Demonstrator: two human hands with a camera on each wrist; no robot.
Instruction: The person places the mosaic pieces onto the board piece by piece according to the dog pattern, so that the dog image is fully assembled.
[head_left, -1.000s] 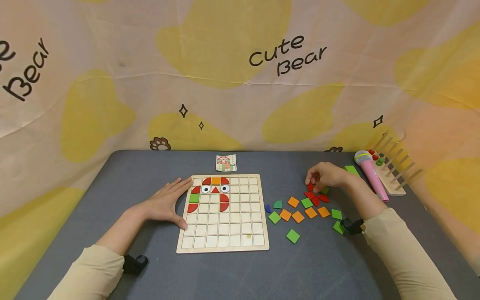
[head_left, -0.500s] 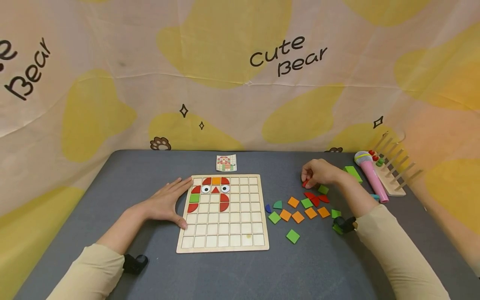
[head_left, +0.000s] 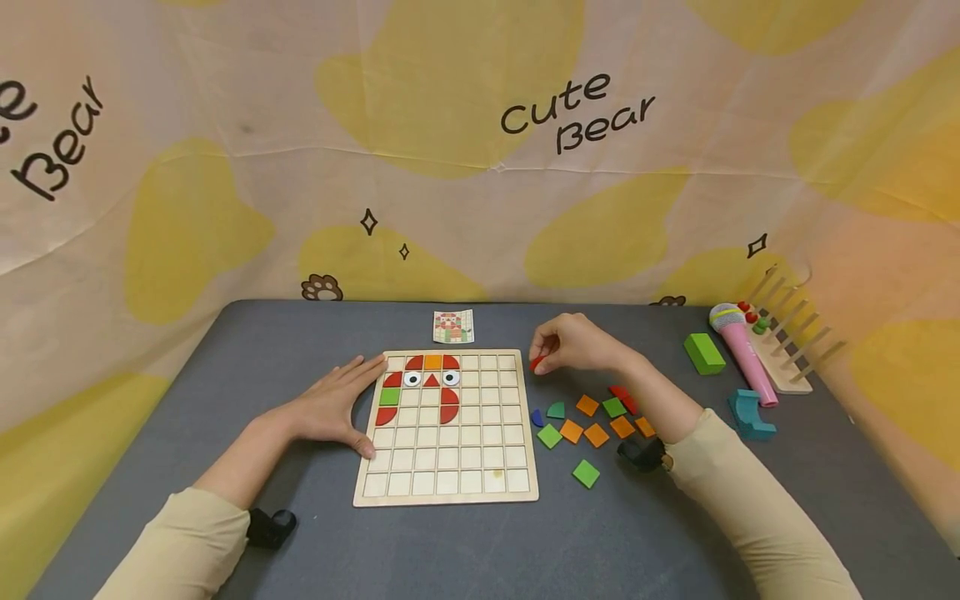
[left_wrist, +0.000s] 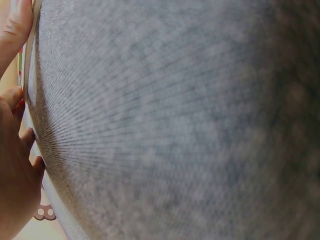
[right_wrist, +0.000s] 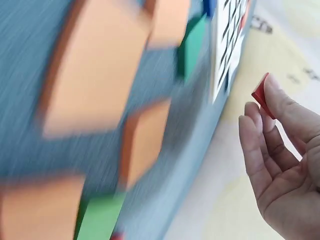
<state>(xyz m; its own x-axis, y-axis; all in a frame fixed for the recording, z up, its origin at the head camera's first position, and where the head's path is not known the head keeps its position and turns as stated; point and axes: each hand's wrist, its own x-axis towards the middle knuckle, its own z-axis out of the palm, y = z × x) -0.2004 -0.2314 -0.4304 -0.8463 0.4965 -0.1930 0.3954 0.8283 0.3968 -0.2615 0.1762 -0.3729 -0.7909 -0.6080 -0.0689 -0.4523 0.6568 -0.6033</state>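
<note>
A pale wooden grid board lies on the dark table, with red, orange and green pieces and two eye discs set in its upper left cells. Along its left edge rests my left hand, fingers spread and fairly straight, thumb at the rim. My right hand pinches a small red tile between thumb and fingers, just off the board's upper right corner. In the right wrist view the other fingers of that hand curl loosely below the tile.
Loose orange tiles, green tiles and red tiles lie right of the board. A small picture card sits behind it. Farther right are a green block, a teal block, a pink toy microphone and a pegged wooden rack.
My right hand has lifted the red tile out of the loose pieces and carried it left toward the board. The left hand has stayed put.
</note>
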